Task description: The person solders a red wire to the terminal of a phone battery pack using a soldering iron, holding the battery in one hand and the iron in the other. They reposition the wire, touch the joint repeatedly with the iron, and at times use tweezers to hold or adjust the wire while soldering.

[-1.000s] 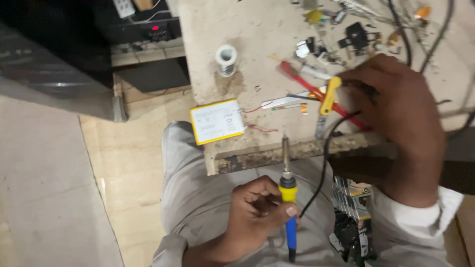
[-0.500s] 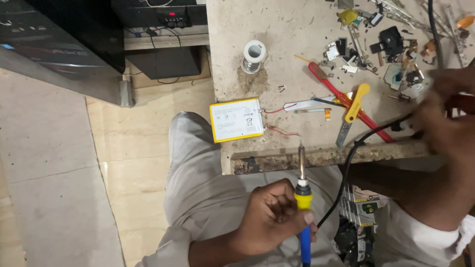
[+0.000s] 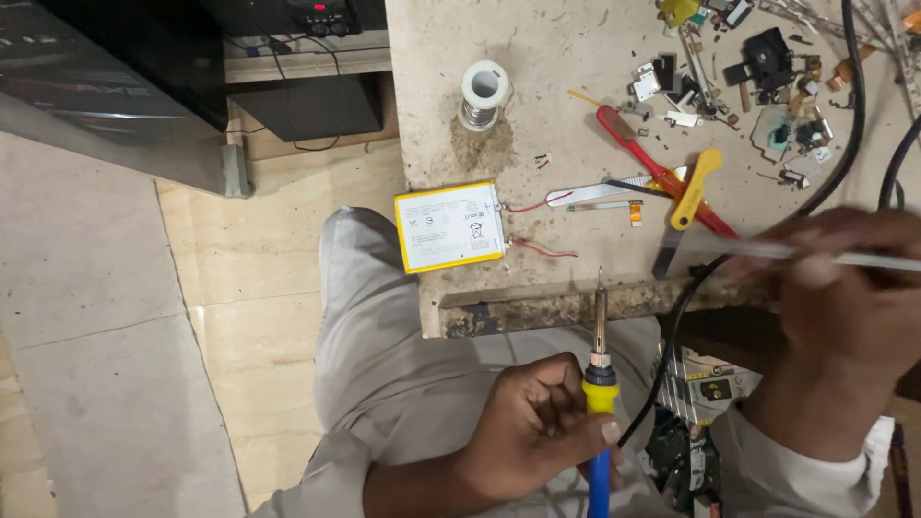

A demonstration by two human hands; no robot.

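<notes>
A worn stone-topped table [image 3: 537, 96] is seen from above, with a person's lap in light trousers [image 3: 403, 384] at its near edge. A soldering iron [image 3: 600, 403] with a yellow collar and blue handle is gripped in the left hand [image 3: 537, 432], low in the middle of the view; the fingers are curled tight around the handle and the metal tip is pointed up towards the table edge, just short of it. At the right, a thin pale rod [image 3: 844, 257], blurred, is pinched between the fingers of the right hand [image 3: 844, 307], over the table's near right corner. A flat yellow-edged battery pack [image 3: 449, 226] lies on the near left part of the table, with thin red wires [image 3: 537, 203] trailing from its right side. Farther back stands a spool of solder wire [image 3: 483, 93]. To the right are laid a red-handled screwdriver [image 3: 662, 177], a yellow plastic tool [image 3: 695, 177] and scattered small electronic parts [image 3: 767, 67]. A black cable [image 3: 844, 144] curves across the far right.
</notes>
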